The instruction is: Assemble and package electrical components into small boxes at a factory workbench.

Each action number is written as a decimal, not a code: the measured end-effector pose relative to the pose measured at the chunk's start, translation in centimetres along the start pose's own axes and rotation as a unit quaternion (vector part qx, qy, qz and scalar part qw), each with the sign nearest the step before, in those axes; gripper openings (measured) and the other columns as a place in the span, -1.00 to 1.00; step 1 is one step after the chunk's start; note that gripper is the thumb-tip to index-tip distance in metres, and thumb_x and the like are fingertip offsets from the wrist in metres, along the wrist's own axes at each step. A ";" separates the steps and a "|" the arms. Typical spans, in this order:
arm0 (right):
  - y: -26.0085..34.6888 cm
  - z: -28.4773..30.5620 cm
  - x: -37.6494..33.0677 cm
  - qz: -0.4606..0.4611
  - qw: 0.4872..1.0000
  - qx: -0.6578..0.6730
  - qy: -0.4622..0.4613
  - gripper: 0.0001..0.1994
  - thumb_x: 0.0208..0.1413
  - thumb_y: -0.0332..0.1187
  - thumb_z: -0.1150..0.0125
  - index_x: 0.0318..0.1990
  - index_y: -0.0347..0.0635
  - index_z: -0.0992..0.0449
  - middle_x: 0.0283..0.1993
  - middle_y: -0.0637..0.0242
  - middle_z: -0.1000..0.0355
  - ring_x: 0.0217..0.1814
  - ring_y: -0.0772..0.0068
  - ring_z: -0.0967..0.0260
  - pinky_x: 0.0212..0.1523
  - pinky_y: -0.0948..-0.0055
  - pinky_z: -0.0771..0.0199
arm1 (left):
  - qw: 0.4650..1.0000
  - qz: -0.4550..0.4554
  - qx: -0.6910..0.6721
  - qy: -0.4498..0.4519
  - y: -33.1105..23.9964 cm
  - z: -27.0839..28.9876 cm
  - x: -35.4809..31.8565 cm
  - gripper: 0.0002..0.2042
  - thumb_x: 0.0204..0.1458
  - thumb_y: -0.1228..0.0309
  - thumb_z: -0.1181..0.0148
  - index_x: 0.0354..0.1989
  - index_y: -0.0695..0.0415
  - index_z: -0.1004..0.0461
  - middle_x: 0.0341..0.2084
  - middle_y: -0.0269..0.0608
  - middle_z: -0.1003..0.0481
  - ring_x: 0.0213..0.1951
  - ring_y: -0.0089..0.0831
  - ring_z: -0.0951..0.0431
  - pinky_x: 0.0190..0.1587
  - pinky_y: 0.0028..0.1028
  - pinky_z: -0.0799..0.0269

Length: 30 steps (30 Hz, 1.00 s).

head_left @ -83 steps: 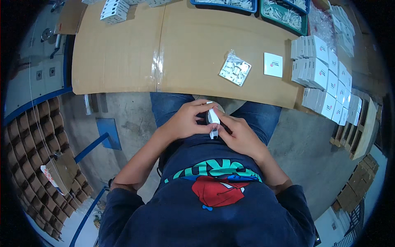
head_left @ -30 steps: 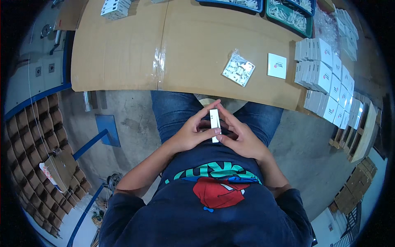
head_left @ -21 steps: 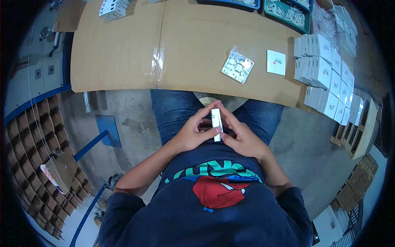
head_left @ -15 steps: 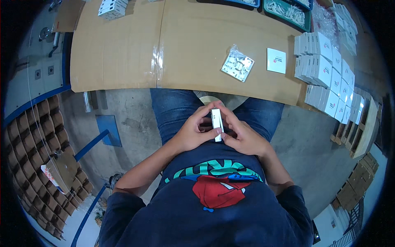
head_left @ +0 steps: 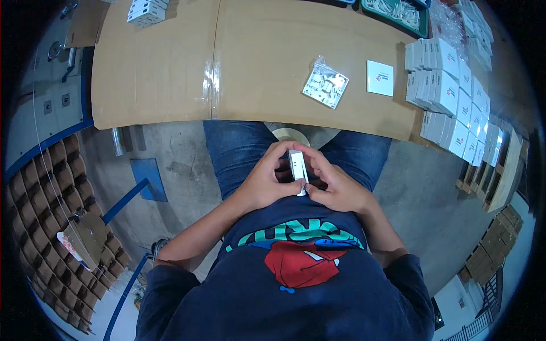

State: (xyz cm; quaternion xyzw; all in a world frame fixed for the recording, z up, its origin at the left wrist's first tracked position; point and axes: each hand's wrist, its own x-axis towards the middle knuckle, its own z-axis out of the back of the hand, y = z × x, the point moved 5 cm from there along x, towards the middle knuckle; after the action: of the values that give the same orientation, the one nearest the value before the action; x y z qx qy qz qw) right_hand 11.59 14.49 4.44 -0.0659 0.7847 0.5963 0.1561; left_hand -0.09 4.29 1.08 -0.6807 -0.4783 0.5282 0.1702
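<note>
Above my lap, my left hand (head_left: 266, 181) and my right hand (head_left: 339, 188) hold a slim white box-like piece (head_left: 298, 166) between them. Its narrow side faces up and carries small dark holes. Both thumbs press at its near end, while the other fingers curl round its far end and sides. Its broad faces are mostly hidden by the hands. On the cardboard-covered table (head_left: 153, 85) in front lie a clear bag of small white and metal parts on a square white piece (head_left: 325, 85) and a flat white square box (head_left: 380, 78).
Stacked white boxes (head_left: 446, 94) fill the table's right end. Behind them stand a green bin (head_left: 421, 28) of small white parts and crumpled clear plastic (head_left: 445, 20). More white pieces (head_left: 148, 12) are stacked at the far left. Cardboard dividers (head_left: 54, 227) and a blue metal post (head_left: 128, 202) stand at left.
The white piece has tilted slightly in my hands, showing more of one side. The table has shifted a little up and left in the view.
</note>
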 end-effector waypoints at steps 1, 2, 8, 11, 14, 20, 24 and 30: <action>0.1 0.0 0.1 0.010 1.000 0.009 0.006 -0.18 0.14 -0.57 -0.12 0.50 -0.16 0.19 0.33 -0.06 -0.28 0.41 0.06 -0.25 0.37 0.18 -0.23 | 1.000 -0.008 0.016 -0.004 0.1 0.1 0.1 -0.31 -0.06 0.61 -0.38 0.28 0.11 -0.21 0.12 -0.22 -0.20 0.17 -0.28 -0.42 0.17 -0.30 -0.44; -0.1 0.0 0.1 0.010 1.000 0.010 0.005 -0.18 0.14 -0.57 -0.12 0.50 -0.16 0.19 0.33 -0.06 -0.28 0.41 0.06 -0.25 0.37 0.18 -0.23 | 0.999 -0.016 0.032 -0.008 0.1 0.1 0.1 -0.32 -0.07 0.60 -0.38 0.27 0.11 -0.21 0.12 -0.21 -0.20 0.17 -0.27 -0.42 0.17 -0.29 -0.44; -0.5 -0.2 0.0 -0.039 0.995 -0.095 -0.011 -0.14 0.10 -0.51 -0.14 0.51 -0.10 0.22 0.11 -0.13 -0.42 0.09 -0.07 -0.50 0.06 0.13 -0.47 | 0.994 -0.031 0.096 -0.051 0.0 -0.2 0.2 -0.36 -0.12 0.52 -0.38 0.20 0.16 -0.27 0.11 -0.10 -0.26 0.16 -0.23 -0.41 0.18 -0.29 -0.41; -0.2 -0.5 0.2 -0.019 0.993 -0.118 -0.024 -0.12 0.08 -0.48 -0.16 0.50 -0.08 0.22 -0.02 -0.16 -0.45 -0.09 -0.18 -0.52 -0.10 0.07 -0.48 | 0.981 -0.057 0.174 -0.070 1.0 0.0 0.1 -0.32 -0.10 0.61 -0.28 0.26 0.09 -0.19 0.04 -0.26 -0.30 0.07 -0.41 -0.45 0.08 -0.39 -0.46; -0.7 -0.8 -0.1 -0.023 0.987 -0.155 -0.030 -0.15 0.07 -0.48 -0.17 0.48 -0.10 0.19 -0.07 -0.19 -0.45 -0.11 -0.25 -0.50 -0.11 0.04 -0.47 | 0.968 -0.078 0.228 -0.075 0.3 -0.4 0.2 -0.34 -0.11 0.62 -0.25 0.25 0.13 -0.21 0.06 -0.24 -0.30 0.07 -0.41 -0.45 0.10 -0.41 -0.42; 0.1 0.3 -0.3 -0.105 0.979 -0.154 -0.083 -0.27 0.05 -0.52 -0.12 0.38 -0.14 0.04 -0.13 -0.17 -0.46 -0.14 -0.19 -0.51 -0.17 0.09 -0.49 | 0.986 -0.067 0.122 -0.094 0.4 0.0 -0.1 -0.36 -0.12 0.68 -0.13 0.26 0.16 -0.23 0.04 -0.25 -0.39 0.08 -0.47 -0.44 0.14 -0.46 -0.36; 0.4 0.0 -0.3 -0.078 0.982 -0.143 -0.094 -0.34 0.08 -0.53 -0.10 0.35 -0.15 -0.02 -0.18 -0.08 -0.47 -0.18 -0.07 -0.52 -0.18 0.16 -0.49 | 0.995 -0.059 0.005 -0.078 -0.5 0.4 -0.3 -0.32 -0.10 0.69 0.02 0.33 0.15 -0.20 0.05 -0.22 -0.43 0.09 -0.48 -0.45 0.13 -0.47 -0.36; -2.1 2.5 -1.3 -0.057 0.951 -0.009 -0.303 -0.65 0.17 -0.61 -0.03 0.12 -0.21 -0.31 -0.24 0.35 -0.39 -0.20 0.59 -0.35 -0.19 0.50 -0.41 | 0.979 -0.011 -0.188 -0.076 0.7 1.7 1.6 -0.35 -0.05 0.45 0.06 0.35 0.18 -0.19 0.09 -0.04 -0.46 0.10 -0.25 -0.52 0.19 -0.32 -0.42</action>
State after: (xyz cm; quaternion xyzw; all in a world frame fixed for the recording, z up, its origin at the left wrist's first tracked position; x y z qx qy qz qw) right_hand 13.84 16.17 2.33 0.0717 0.6898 0.5858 0.4193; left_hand -1.32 4.82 -1.03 -0.6532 -0.5882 0.4767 0.0082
